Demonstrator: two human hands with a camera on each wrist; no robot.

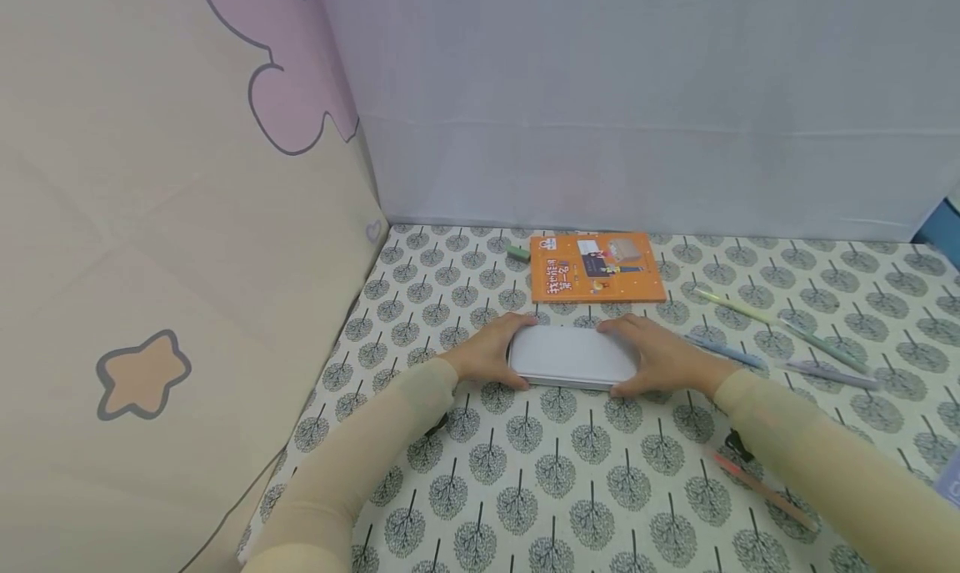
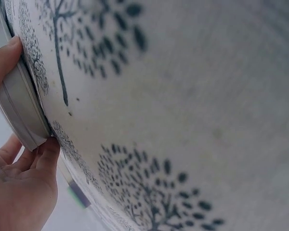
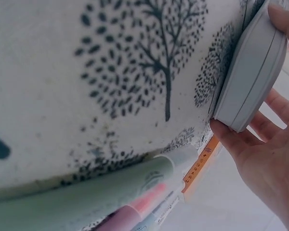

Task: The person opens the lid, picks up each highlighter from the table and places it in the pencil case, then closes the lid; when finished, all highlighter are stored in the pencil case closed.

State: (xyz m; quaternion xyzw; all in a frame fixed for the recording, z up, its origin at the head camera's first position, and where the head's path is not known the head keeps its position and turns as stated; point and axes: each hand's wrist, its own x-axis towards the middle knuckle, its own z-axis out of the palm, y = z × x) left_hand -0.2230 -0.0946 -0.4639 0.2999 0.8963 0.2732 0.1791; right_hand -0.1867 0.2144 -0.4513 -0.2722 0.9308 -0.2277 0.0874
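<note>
Left grip [image 1: 487, 354] and right grip [image 1: 666, 358], a person's bare hands, are each spread about as wide as the white case [image 1: 570, 352] is deep: thumb at its near edge, fingers at its far edge, each holding one end. I see a tree-print table [image 1: 525, 515] beneath. An orange book [image 1: 592, 285] lies just beyond the case. From afar I find the case between the two grips, its long axis running left to right, so neither is nearer. Several pens [image 1: 726, 352] lie to the right; a small green block [image 1: 517, 253] rests by the book's left edge.
</note>
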